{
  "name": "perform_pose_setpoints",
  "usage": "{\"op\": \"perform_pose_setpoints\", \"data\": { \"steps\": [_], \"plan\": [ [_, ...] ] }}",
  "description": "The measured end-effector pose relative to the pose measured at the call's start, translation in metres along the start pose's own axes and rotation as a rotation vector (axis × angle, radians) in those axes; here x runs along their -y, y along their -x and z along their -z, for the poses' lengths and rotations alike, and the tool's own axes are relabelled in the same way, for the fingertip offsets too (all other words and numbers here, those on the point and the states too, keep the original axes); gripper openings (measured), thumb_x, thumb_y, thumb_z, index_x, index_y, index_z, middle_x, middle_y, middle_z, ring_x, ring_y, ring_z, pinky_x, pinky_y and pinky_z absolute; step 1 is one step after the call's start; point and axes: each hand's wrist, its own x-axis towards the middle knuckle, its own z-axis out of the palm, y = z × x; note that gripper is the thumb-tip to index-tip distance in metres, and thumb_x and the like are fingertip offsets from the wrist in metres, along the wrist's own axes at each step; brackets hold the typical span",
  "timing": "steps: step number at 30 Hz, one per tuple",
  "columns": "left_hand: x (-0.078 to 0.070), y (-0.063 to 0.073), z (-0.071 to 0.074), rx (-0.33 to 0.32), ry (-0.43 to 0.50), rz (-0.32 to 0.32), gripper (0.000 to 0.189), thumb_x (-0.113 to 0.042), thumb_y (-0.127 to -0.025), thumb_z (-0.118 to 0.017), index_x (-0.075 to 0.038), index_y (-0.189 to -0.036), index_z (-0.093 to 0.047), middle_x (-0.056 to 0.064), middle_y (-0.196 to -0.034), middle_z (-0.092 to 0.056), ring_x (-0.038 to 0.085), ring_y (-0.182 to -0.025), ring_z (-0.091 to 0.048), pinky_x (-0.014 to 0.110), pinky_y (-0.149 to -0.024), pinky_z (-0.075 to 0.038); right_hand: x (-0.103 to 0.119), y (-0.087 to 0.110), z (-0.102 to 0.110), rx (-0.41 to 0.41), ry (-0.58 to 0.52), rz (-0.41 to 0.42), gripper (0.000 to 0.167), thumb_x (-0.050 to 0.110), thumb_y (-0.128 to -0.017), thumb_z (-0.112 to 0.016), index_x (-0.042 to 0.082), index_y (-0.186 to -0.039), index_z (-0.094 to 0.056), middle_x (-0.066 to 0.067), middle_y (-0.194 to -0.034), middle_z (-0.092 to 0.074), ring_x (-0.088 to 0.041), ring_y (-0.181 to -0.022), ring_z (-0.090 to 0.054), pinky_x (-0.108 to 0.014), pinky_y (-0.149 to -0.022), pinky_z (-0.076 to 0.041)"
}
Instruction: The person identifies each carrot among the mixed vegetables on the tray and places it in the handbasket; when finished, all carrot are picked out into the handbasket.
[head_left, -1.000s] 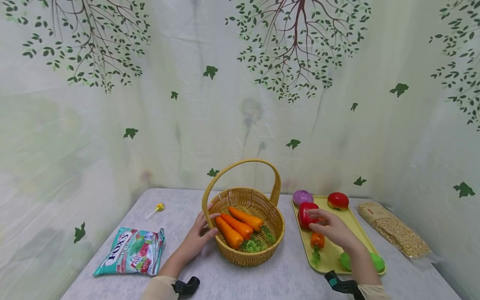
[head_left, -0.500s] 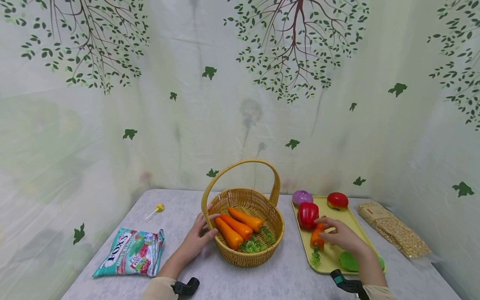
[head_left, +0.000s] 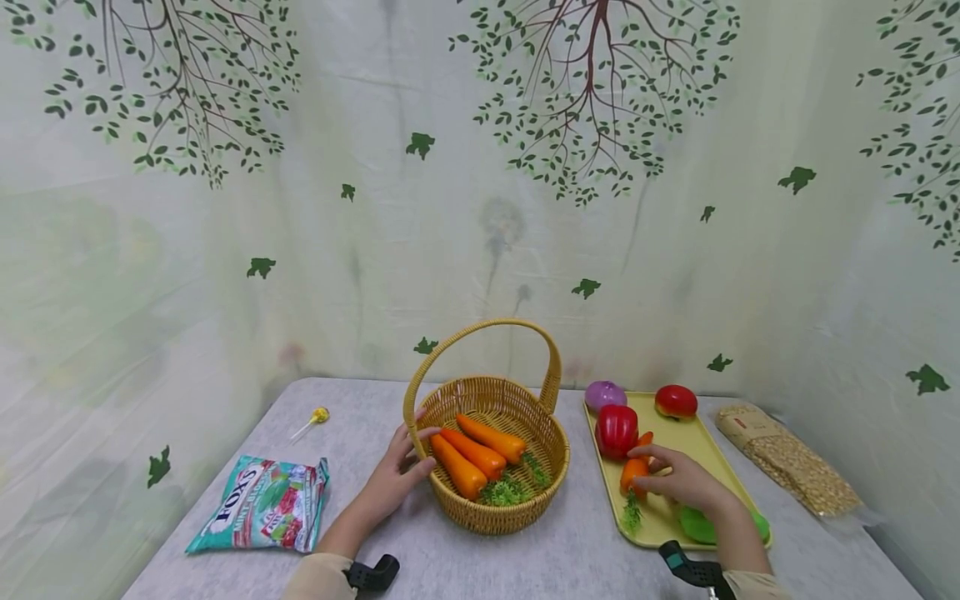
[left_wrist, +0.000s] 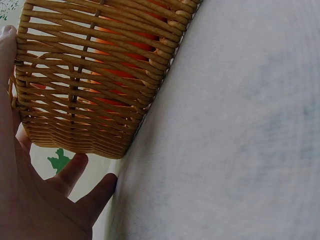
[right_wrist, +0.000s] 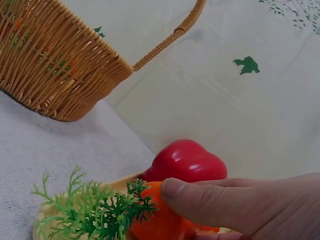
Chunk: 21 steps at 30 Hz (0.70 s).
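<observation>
My left hand [head_left: 392,477] holds the rim of a wicker basket [head_left: 487,518] at its left side. In the left wrist view, spread fingers [left_wrist: 97,200] lie along the basket's outer wall. Several orange carrots [head_left: 476,450] with green tops lie inside it. Over on the yellow tray [head_left: 678,487], my right hand [head_left: 686,479] pinches another carrot [head_left: 633,475] between thumb and fingers. The right wrist view shows the thumb pressed on its orange body beside the leafy top [right_wrist: 100,207]. A red bell pepper [head_left: 617,432] sits just behind this carrot.
A purple onion [head_left: 605,394], a round red vegetable [head_left: 677,402] and a green piece [head_left: 701,523] partly behind the right arm are also at the tray. To its right lies a bag of grains [head_left: 787,458]. At left are a lollipop [head_left: 313,421] and a turquoise snack bag [head_left: 262,504].
My right hand has come down and nearer from above the red pepper to the carrot on the tray, and now pinches it. The left hand and basket stay put.
</observation>
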Motion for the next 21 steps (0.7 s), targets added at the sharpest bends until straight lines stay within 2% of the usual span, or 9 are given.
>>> {"op": "perform_pose_setpoints", "data": {
  "steps": [5, 9, 17, 21],
  "plan": [
    [-0.0015, -0.0001, -0.0005, 0.001, 0.008, -0.011, 0.044, -0.016, -0.101, -0.057, -0.015, -0.144, -0.051, 0.005, -0.169, -0.013, 0.036, -0.153, -0.019, 0.051, -0.11, -0.041, 0.0018, 0.0021, -0.0005, 0.013, 0.039, 0.001, 0.061, 0.037, -0.083, -0.079, 0.016, -0.136, -0.058, -0.015, -0.12, -0.063, -0.025, -0.096, -0.056, -0.036, -0.074, -0.052],
    [-0.0027, -0.0001, -0.0006, -0.001, 0.009, -0.019, 0.044, -0.015, -0.101, -0.057, -0.015, -0.145, -0.051, 0.007, -0.168, -0.014, 0.037, -0.153, -0.02, 0.049, -0.11, -0.042, 0.0024, 0.0016, -0.0013, 0.013, 0.053, 0.018, 0.059, 0.033, -0.083, -0.08, 0.016, -0.135, -0.058, -0.015, -0.12, -0.064, -0.025, -0.1, -0.057, -0.037, -0.076, -0.054],
    [-0.0029, 0.0005, 0.0005, 0.006, 0.005, 0.005, 0.045, -0.017, -0.101, -0.057, -0.016, -0.145, -0.05, 0.006, -0.169, -0.012, 0.037, -0.154, -0.019, 0.048, -0.111, -0.042, 0.0026, 0.0003, -0.0025, 0.008, 0.034, 0.0, 0.057, 0.028, -0.083, -0.081, 0.015, -0.134, -0.059, -0.013, -0.112, -0.064, -0.021, -0.085, -0.059, -0.035, -0.074, -0.054],
    [-0.0024, 0.0004, 0.0002, 0.005, 0.01, -0.002, 0.045, -0.016, -0.101, -0.057, -0.016, -0.145, -0.05, 0.006, -0.169, -0.012, 0.037, -0.154, -0.019, 0.054, -0.11, -0.04, 0.0033, 0.0007, -0.0024, 0.01, 0.037, -0.011, 0.057, 0.027, -0.082, -0.081, 0.015, -0.133, -0.059, -0.012, -0.11, -0.064, -0.021, -0.085, -0.058, -0.035, -0.074, -0.054]
  ]
}}
